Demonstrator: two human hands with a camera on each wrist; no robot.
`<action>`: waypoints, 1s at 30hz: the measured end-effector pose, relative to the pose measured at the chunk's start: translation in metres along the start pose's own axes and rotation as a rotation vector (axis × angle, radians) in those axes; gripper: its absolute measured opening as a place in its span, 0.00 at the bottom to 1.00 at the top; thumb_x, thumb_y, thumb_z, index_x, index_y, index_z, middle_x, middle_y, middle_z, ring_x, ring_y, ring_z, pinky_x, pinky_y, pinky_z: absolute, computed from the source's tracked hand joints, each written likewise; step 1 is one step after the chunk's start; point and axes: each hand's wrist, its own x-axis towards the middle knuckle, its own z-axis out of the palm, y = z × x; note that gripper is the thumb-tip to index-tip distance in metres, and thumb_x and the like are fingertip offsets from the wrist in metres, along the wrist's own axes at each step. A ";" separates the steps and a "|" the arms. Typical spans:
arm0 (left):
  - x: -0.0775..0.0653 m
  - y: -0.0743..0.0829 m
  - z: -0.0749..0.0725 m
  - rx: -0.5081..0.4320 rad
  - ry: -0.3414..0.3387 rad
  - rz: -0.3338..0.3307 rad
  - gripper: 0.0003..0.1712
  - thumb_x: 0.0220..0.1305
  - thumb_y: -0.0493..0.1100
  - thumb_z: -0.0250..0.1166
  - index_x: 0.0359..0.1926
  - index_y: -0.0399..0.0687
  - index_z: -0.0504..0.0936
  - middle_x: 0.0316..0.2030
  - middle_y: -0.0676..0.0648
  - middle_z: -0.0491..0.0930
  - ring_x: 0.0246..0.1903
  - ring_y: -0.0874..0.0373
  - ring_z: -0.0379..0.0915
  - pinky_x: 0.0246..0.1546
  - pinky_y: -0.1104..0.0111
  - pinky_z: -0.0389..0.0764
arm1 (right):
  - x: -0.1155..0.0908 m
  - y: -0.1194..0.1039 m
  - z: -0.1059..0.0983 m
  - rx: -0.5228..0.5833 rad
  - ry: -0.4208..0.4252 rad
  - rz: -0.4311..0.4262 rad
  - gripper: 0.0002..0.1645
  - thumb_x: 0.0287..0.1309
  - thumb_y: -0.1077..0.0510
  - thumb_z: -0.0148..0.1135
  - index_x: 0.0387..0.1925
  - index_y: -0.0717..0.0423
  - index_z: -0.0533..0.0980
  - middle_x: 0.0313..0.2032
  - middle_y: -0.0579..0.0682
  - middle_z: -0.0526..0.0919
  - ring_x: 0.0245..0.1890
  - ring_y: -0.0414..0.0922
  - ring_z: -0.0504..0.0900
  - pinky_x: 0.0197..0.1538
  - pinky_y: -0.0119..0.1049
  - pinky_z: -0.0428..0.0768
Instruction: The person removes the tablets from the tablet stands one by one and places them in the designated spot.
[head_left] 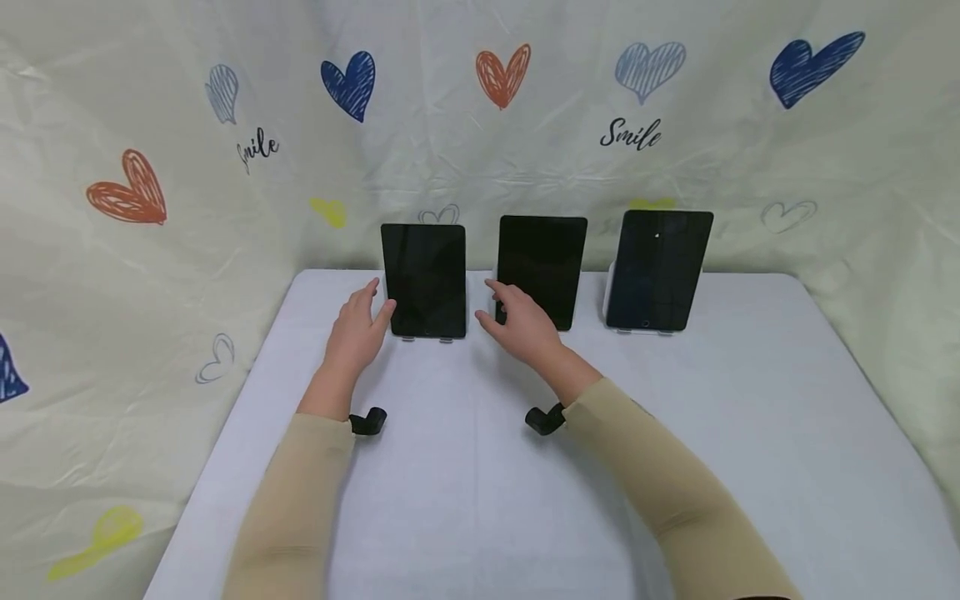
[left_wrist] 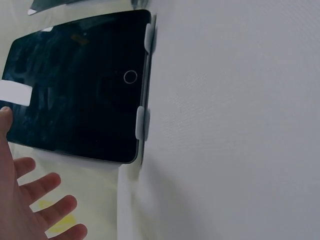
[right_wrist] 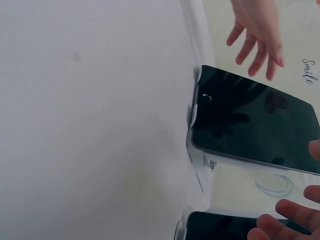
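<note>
Three dark-screened tablets lean on stands along the back of the table: a left tablet [head_left: 425, 279], a middle tablet [head_left: 543, 262] and a right tablet [head_left: 660, 271]. Beside the left tablet's left edge is my left hand [head_left: 356, 329], fingers spread and thumb by the edge; whether it touches cannot be told. My right hand [head_left: 525, 325] hovers between the left and middle tablets, covering the middle one's lower left part. In the left wrist view, the left tablet [left_wrist: 85, 95] rests on two pale stand lips. Neither hand holds anything.
A white cloth covers the table [head_left: 480, 500]. Behind it hangs a pale curtain [head_left: 450, 158] printed with hearts and "Smile". Small black wrist mounts [head_left: 369, 422] stick out from both sleeves. The right tablet stands apart from both hands.
</note>
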 end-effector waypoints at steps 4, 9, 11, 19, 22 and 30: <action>0.007 0.003 0.000 -0.002 0.001 -0.013 0.44 0.72 0.71 0.40 0.79 0.52 0.50 0.73 0.39 0.57 0.70 0.39 0.53 0.68 0.43 0.56 | 0.010 -0.006 0.002 0.024 0.002 0.027 0.40 0.68 0.39 0.56 0.75 0.44 0.59 0.60 0.50 0.74 0.54 0.48 0.75 0.55 0.45 0.77; 0.013 0.007 -0.002 0.005 0.010 -0.017 0.42 0.74 0.68 0.41 0.78 0.50 0.51 0.73 0.39 0.56 0.70 0.38 0.52 0.68 0.42 0.54 | 0.021 -0.013 0.006 0.048 0.012 0.053 0.39 0.68 0.40 0.57 0.75 0.44 0.58 0.58 0.49 0.74 0.51 0.46 0.75 0.53 0.44 0.78; 0.015 0.010 -0.002 0.001 0.015 -0.018 0.42 0.74 0.68 0.42 0.78 0.51 0.51 0.73 0.39 0.56 0.71 0.38 0.52 0.68 0.42 0.54 | 0.025 -0.016 0.007 0.057 0.014 0.056 0.40 0.68 0.41 0.57 0.75 0.45 0.58 0.58 0.50 0.74 0.52 0.47 0.76 0.53 0.43 0.78; 0.021 0.017 0.000 -0.001 0.016 0.001 0.41 0.75 0.66 0.43 0.78 0.50 0.52 0.74 0.39 0.54 0.72 0.38 0.49 0.68 0.41 0.50 | 0.037 -0.026 0.013 0.067 0.027 0.076 0.40 0.69 0.42 0.56 0.77 0.43 0.55 0.59 0.50 0.73 0.55 0.46 0.75 0.53 0.41 0.78; 0.023 0.017 0.001 -0.003 0.042 0.009 0.39 0.76 0.64 0.44 0.77 0.49 0.54 0.74 0.39 0.55 0.71 0.38 0.50 0.69 0.41 0.51 | 0.040 -0.029 0.016 0.065 0.040 0.079 0.40 0.69 0.43 0.57 0.77 0.42 0.55 0.58 0.49 0.73 0.53 0.45 0.75 0.51 0.39 0.79; 0.024 0.015 0.000 -0.043 0.130 0.017 0.32 0.75 0.56 0.52 0.74 0.48 0.63 0.71 0.40 0.61 0.70 0.40 0.53 0.68 0.44 0.55 | 0.040 -0.030 0.022 0.160 0.106 0.058 0.39 0.69 0.49 0.59 0.76 0.42 0.57 0.55 0.50 0.73 0.46 0.44 0.75 0.45 0.37 0.78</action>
